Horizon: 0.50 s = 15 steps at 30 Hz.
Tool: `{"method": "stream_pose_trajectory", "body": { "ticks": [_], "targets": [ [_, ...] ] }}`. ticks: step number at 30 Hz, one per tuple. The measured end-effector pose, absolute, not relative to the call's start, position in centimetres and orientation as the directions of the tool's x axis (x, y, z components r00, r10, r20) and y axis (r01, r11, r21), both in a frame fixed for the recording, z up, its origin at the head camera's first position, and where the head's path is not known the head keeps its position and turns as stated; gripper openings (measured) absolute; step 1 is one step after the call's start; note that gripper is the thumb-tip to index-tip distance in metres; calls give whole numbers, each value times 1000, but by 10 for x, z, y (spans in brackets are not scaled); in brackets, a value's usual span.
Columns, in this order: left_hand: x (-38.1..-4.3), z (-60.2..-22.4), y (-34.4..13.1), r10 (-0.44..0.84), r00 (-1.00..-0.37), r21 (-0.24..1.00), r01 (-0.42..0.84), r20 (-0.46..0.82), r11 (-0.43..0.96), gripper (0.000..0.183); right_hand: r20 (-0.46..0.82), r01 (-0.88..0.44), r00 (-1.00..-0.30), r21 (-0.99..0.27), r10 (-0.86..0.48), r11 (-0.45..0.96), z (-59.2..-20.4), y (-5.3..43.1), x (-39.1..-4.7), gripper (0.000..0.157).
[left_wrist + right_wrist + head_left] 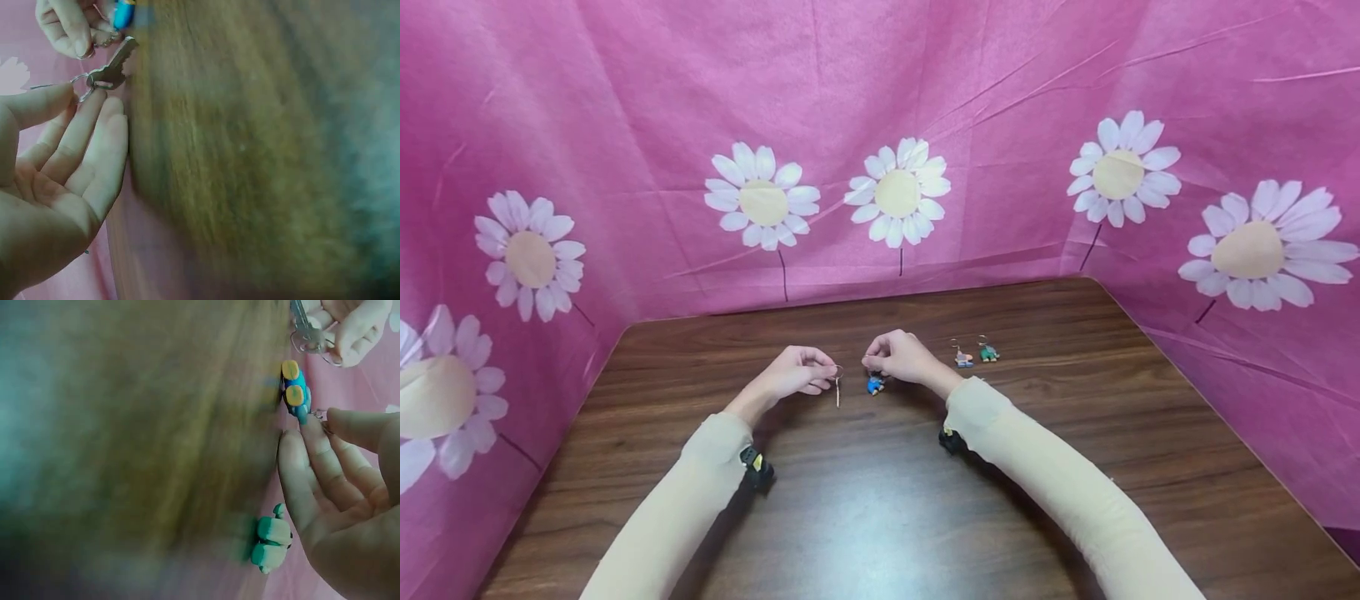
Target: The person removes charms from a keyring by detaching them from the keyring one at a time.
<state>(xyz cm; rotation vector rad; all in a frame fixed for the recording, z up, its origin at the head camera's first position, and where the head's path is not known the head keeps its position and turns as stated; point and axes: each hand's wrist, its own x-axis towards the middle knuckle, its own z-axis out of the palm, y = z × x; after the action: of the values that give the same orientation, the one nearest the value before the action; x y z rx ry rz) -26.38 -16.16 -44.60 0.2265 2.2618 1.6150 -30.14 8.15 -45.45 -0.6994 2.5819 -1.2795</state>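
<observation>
My left hand (797, 372) pinches a thin metal key ring (80, 77) between thumb and fingertip. From it hangs a silver key (114, 67), whose toothed blade points away from the palm in the left wrist view. Just to the right, my right hand (904, 354) pinches the metal ring and short chain of a keychain. A small blue figure with yellow-orange feet (294, 387) dangles from that chain, close over the table. The two hands face each other with a narrow gap between the key and the figure.
Right of my right hand, an orange and grey figure keychain (964, 358) and a green figure keychain (988, 353) lie on the dark wooden table (865, 533). A pink curtain with large white daisies (985, 75) surrounds the table's back and sides.
</observation>
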Motion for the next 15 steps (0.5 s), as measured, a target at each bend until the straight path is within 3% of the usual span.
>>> {"method": "stream_pose_trajectory", "body": {
  "ticks": [8, 15],
  "targets": [
    [-274, -457, -159, 187, -957, 919, -144, -224, 366, 15, 10, -291, -914, -711, -405, 640, -457, 75, -304, 12],
    [-274, -457, -152, 126, -967, 920, -166, -223, 356, 14, 58, -361, -917, -539, -395, 761, -452, 64, -304, 9]
  ]
}}
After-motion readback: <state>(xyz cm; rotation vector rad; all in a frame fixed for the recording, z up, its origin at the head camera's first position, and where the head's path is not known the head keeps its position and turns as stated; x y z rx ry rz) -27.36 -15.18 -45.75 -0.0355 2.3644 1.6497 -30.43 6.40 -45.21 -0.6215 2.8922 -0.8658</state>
